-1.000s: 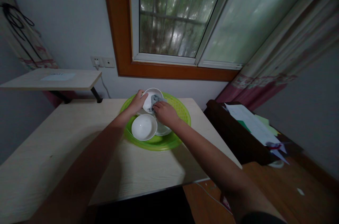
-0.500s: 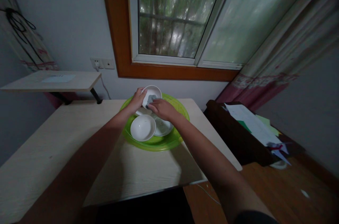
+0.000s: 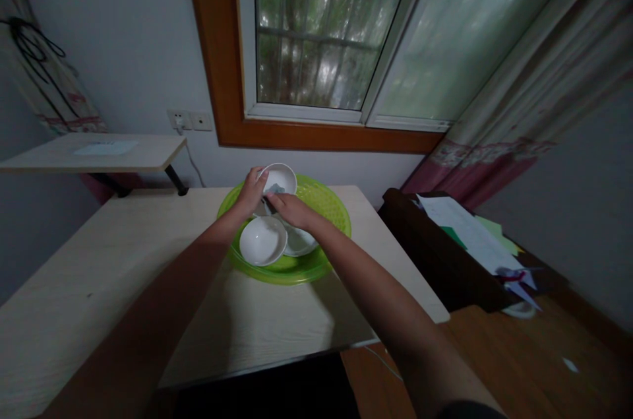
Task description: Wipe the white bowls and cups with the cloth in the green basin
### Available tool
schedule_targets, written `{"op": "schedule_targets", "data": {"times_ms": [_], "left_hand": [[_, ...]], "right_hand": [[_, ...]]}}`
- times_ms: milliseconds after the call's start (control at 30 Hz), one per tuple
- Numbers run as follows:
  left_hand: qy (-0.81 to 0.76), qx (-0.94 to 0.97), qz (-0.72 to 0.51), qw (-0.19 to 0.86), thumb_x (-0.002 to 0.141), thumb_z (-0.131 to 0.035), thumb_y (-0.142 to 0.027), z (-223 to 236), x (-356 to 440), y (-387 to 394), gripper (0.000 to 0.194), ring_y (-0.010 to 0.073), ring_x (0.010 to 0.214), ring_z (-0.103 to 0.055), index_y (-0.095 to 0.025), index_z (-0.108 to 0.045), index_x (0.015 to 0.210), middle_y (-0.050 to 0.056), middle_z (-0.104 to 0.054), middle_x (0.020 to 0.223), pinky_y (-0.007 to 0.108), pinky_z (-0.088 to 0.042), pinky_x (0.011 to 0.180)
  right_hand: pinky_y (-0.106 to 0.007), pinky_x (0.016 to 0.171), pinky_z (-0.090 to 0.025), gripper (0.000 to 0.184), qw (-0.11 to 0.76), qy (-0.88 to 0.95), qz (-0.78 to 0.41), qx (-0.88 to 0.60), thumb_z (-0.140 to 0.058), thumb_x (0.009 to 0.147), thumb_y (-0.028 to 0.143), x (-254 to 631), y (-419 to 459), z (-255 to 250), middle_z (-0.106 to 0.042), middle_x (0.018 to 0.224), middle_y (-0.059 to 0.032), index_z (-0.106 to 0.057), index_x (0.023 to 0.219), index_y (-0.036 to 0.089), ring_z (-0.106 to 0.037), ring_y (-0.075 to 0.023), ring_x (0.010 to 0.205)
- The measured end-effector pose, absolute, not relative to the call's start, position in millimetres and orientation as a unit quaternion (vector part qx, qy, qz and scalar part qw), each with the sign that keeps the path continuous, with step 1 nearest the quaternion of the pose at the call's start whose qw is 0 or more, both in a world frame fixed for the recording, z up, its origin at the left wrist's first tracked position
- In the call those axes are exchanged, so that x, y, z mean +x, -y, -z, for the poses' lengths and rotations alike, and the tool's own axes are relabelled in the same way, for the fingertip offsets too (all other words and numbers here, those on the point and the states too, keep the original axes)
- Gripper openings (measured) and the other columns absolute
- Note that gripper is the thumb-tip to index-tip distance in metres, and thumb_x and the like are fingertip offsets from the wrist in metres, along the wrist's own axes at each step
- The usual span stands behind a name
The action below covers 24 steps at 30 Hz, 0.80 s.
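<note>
A round green basin sits on the pale wooden table below the window. My left hand grips the left rim of a small white bowl, tilted up over the basin's far side. My right hand is closed on a grey cloth pressed against the lower inside of that bowl. A second white bowl lies in the basin's near left, and a white dish lies beside it under my right wrist.
A small side table with a sheet of paper stands at the left, by a wall socket. A dark cabinet with papers stands right of the table. A curtain hangs at the right over a wooden floor.
My right hand has slid the grey cloth from the bowl's right side down and left across its inside. My left hand keeps its hold on the bowl.
</note>
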<state>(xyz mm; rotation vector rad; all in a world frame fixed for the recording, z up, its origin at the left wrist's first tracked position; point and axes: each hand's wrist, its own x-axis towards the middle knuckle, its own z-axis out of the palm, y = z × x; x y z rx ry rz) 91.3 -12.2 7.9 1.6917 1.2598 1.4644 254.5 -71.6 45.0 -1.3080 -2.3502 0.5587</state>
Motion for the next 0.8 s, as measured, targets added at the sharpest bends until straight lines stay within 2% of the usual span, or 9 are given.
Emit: {"op": "schedule_targets", "data": {"times_ms": [100,200,333,433,500,567,667,800], "left_hand": [[-0.459,0.624,-0.554,0.304,0.099,-0.043,-0.059,-10,91,16,0.046,0.0271,0.134,-0.058,-0.025,-0.055,0.129,0.013,-0.062,0.141,0.04,-0.044,0.115],[-0.455,0.622,-0.552,0.318,0.099,-0.044,-0.06,-10,89,19,0.048,0.0268,0.133,-0.058,-0.025,-0.054,0.13,0.013,-0.061,0.143,0.04,-0.045,0.114],[-0.45,0.619,-0.552,0.331,0.098,-0.046,-0.059,-8,88,18,0.046,0.0263,0.132,-0.059,-0.026,-0.056,0.128,0.013,-0.063,0.14,0.038,-0.047,0.11],[-0.456,0.622,-0.536,0.343,0.097,-0.049,-0.059,-5,89,15,0.045,0.0257,0.128,-0.061,-0.027,-0.057,0.126,0.012,-0.066,0.136,0.037,-0.049,0.105],[-0.458,0.624,-0.532,0.342,0.096,-0.05,-0.059,-4,90,13,0.044,0.0251,0.125,-0.062,-0.027,-0.057,0.125,0.011,-0.067,0.133,0.035,-0.051,0.102],[-0.457,0.623,-0.535,0.34,0.095,-0.051,-0.06,-3,91,12,0.045,0.0247,0.12,-0.063,-0.026,-0.057,0.124,0.011,-0.068,0.129,0.034,-0.052,0.098],[-0.457,0.616,-0.539,0.347,0.096,-0.048,-0.061,-2,92,11,0.048,0.0251,0.114,-0.065,-0.025,-0.056,0.126,0.011,-0.069,0.122,0.036,-0.052,0.095],[-0.468,0.615,-0.54,0.335,0.096,-0.046,-0.063,-3,91,12,0.048,0.0263,0.117,-0.063,-0.025,-0.056,0.126,0.012,-0.068,0.126,0.038,-0.051,0.097]], "right_hand": [[-0.036,0.109,-0.05,0.064,0.282,0.799,-0.31,-0.431,-0.025,0.114,0.056,252,64,-36,-0.073,0.136,-0.0112,-0.073,0.13,0.017,-0.07,-0.0209,0.121],[-0.036,0.109,-0.05,0.067,0.308,0.79,-0.326,-0.418,-0.024,0.113,0.06,257,60,-27,-0.073,0.137,-0.0101,-0.074,0.131,0.018,-0.07,-0.0208,0.123],[-0.031,0.103,-0.051,0.074,0.236,0.845,-0.2,-0.436,-0.019,0.112,0.06,269,62,-30,-0.08,0.121,-0.0123,-0.079,0.118,0.017,-0.074,-0.0204,0.113],[-0.033,0.104,-0.049,0.068,0.157,0.883,-0.034,-0.44,-0.031,0.112,0.058,277,66,-38,-0.081,0.108,-0.0157,-0.081,0.104,0.014,-0.073,-0.0229,0.109],[-0.038,0.11,-0.046,0.06,0.138,0.889,0.063,-0.433,-0.039,0.112,0.052,281,68,-40,-0.079,0.111,-0.019,-0.081,0.104,0.01,-0.069,-0.0268,0.118],[-0.044,0.118,-0.04,0.052,0.145,0.886,0.129,-0.421,-0.044,0.111,0.044,283,69,-38,-0.076,0.122,-0.0221,-0.08,0.111,0.006,-0.061,-0.0304,0.131],[-0.047,0.123,-0.035,0.046,0.167,0.878,0.17,-0.415,-0.045,0.111,0.037,282,71,-30,-0.069,0.136,-0.0239,-0.075,0.12,0.003,-0.053,-0.0322,0.14],[-0.045,0.116,-0.041,0.047,0.16,0.884,0.139,-0.416,-0.044,0.112,0.041,277,76,-22,-0.074,0.126,-0.0212,-0.075,0.117,0.007,-0.062,-0.0296,0.128]]}}
